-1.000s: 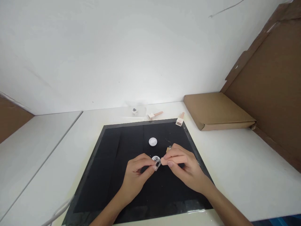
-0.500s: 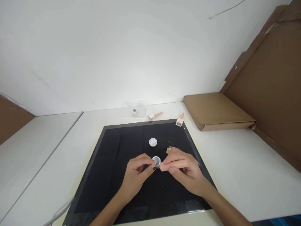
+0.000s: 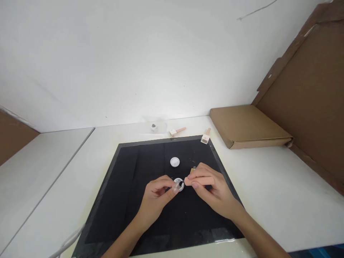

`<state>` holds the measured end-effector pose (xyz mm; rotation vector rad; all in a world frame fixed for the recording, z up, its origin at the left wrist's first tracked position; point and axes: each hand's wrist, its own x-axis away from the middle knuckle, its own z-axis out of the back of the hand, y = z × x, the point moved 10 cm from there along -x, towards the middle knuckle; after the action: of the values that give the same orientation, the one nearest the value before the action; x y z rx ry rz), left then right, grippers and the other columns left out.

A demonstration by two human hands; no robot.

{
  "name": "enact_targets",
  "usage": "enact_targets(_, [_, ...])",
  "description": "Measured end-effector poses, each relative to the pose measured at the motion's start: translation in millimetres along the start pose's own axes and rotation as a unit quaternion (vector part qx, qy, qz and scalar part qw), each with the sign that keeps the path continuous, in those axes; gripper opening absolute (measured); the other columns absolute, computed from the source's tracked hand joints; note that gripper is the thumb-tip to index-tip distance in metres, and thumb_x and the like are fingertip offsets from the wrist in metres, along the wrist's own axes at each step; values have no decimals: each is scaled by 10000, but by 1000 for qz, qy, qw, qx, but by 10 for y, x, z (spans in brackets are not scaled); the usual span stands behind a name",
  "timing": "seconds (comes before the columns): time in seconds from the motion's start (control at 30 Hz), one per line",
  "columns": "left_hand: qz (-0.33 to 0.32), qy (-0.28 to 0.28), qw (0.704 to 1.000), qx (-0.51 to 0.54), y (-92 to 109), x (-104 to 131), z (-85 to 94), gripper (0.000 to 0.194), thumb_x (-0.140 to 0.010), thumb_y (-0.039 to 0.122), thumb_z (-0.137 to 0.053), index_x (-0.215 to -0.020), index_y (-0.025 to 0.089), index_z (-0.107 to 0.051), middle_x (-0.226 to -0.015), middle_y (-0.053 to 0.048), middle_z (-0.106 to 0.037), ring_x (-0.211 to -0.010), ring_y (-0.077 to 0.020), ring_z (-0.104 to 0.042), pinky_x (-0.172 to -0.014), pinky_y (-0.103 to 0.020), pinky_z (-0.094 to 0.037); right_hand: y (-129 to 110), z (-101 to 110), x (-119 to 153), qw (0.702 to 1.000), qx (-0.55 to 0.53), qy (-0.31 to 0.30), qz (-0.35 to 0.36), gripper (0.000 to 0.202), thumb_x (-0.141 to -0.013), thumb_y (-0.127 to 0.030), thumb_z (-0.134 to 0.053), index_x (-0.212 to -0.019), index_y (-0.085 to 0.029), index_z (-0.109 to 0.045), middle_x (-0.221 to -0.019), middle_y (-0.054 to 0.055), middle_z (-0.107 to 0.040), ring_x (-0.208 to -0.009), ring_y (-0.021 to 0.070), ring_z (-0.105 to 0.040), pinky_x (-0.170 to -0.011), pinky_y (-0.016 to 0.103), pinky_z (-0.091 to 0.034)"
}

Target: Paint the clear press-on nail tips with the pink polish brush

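Note:
In my right hand (image 3: 212, 186) is a pink-handled nail polish brush (image 3: 200, 181), pinched between thumb and fingers, its dark bristles pointing left. My left hand (image 3: 158, 197) pinches a small clear piece (image 3: 177, 184), perhaps a false nail tip; its shape is partly hidden by the fingertips. The bristles are at this piece, over a small round white jar (image 3: 182, 187) with greyish contents. Whether they touch I cannot tell. Behind the jar lies a white round lid (image 3: 175, 162). A small tan and grey item (image 3: 193, 169) shows partly behind my right fingers.
A black mat (image 3: 150, 161) lies on the white table. Along its far edge are two nail polish bottles with pink caps, one lying (image 3: 173, 133) and one at the corner (image 3: 205, 139), and a clear plastic tray (image 3: 161, 128). A flat cardboard box (image 3: 249, 125) sits at the right.
My right hand has moved slightly up and away, lifting the brush so its bristles now lie over the jar's opening. My left hand has stayed nearly still.

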<state>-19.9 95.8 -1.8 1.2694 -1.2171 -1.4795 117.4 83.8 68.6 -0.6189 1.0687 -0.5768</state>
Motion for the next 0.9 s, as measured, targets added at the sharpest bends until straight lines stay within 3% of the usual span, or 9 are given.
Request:
enact_targets(0.27, [-9,4,1000,13,22,-15,31,126,-760,271,-716,-689,171,-747,-627,-30,-636,-586,-107,-547,-546,-216,-424,17,69,32,998,-46,41,9,196,-917,-142,-519,-906,-271,-666,-847,14,-704,-697,157,-573,-626,324,-474])
enact_targets(0.43, [-7,-11,1000,-16,56,-32,-19,175,-767,303,-705,-674,159,-742,-621,-40,-632,-577,-116,-550,-545,-233,-434,-19,-10,27,998,-57,9,21,206,-921,-146,-519,-954,-296,-657,-854,4,-713,-698,155,-570,-654,334,-469])
enact_targets(0.9, [-60,-17,994,-85,156,3,-50,147,-806,238,-657,-710,157,-733,-626,-37,-621,-575,-113,-545,-530,-215,-435,98,0,20,999,-21,10,-35,196,-926,-157,-501,-798,-236,-627,-821,19,-682,-696,152,-549,-653,317,-463])
